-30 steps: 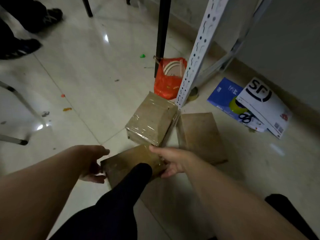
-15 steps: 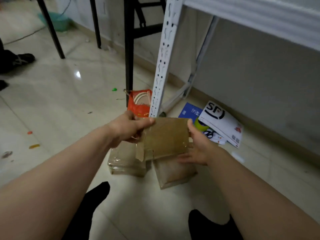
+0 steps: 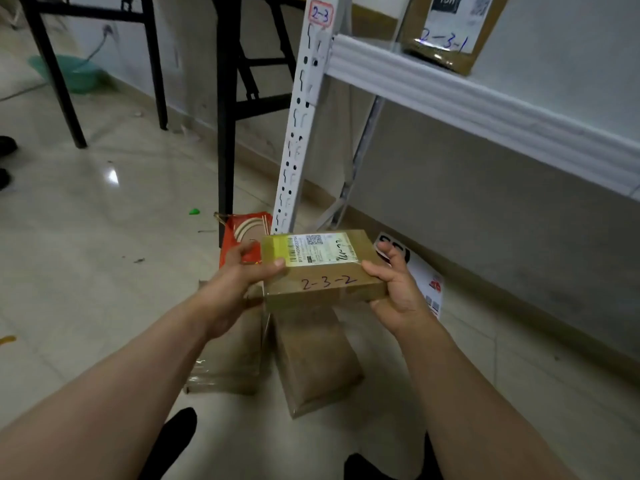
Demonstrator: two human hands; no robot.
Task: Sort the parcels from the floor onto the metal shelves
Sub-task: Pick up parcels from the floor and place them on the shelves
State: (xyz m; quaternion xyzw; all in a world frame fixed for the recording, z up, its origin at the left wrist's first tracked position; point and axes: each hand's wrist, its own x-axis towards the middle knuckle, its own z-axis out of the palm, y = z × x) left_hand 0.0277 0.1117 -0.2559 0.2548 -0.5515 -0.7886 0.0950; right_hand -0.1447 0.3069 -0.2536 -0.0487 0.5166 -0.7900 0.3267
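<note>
Head view: I look down along my bare arms at a tiled floor [image 3: 104, 244] beside a white metal shelf [image 3: 485, 102].
Held parcel [image 3: 322, 271]: a flat brown box, off the floor and roughly level between my hands, in front of the post [image 3: 301, 126]. A white barcode label lies on top, and "2-3-2" is handwritten nearer me.
Left hand [image 3: 239, 275]: fingers clamped on the box's left end, thumb on top.
Right hand [image 3: 394, 289]: fingers curled round the right end, thumb on the near corner, fingertips showing past the far edge.
Post: a white slotted upright of the shelf with a tag reading "2-3" near its top.
Shelf parcel [image 3: 446, 29]: a brown box on the shelf, marked "2-3-1".
Left floor parcel [image 3: 232, 355]: brown, film-wrapped, on the floor below my left wrist.
Right floor parcel [image 3: 317, 355]: brown, on the floor just beside the left one, under the held box.
Orange bag [image 3: 239, 237]: on the floor at the foot of the post, partly behind my left hand.
White envelope [image 3: 426, 282]: flat on the floor under the shelf, partly hidden by my right hand.
Black frame [image 3: 225, 133]: legs standing on the floor left of the post.
</note>
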